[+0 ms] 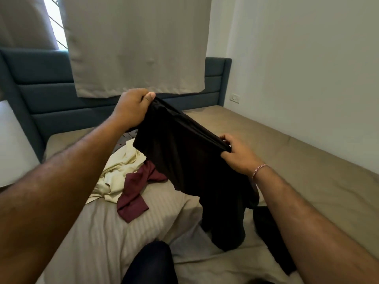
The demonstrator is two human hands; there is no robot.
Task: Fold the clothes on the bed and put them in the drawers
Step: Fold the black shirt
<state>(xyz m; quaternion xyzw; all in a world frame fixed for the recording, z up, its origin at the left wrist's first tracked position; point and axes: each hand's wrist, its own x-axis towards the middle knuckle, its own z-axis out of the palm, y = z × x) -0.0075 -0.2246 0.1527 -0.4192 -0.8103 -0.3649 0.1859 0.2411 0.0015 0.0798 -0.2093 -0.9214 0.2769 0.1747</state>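
Note:
A black garment (184, 158) hangs in the air over the bed (297, 160), stretched along its top edge between both hands. My left hand (133, 108) grips the upper left end, raised high. My right hand (239, 155) pinches the lower right end. The garment's lower part trails down onto the sheet near the bed's front. Behind it lies a heap of clothes: a cream garment (121, 167), a maroon garment (135, 191) and a bit of grey fabric (127, 138), partly hidden by the black one.
A blue padded headboard (51, 89) runs along the far side under a beige curtain (139, 48). A white wall (307, 68) borders the bed on the right. A white surface (14, 144) stands at the left. My dark-clad knee (153, 263) rests at the front.

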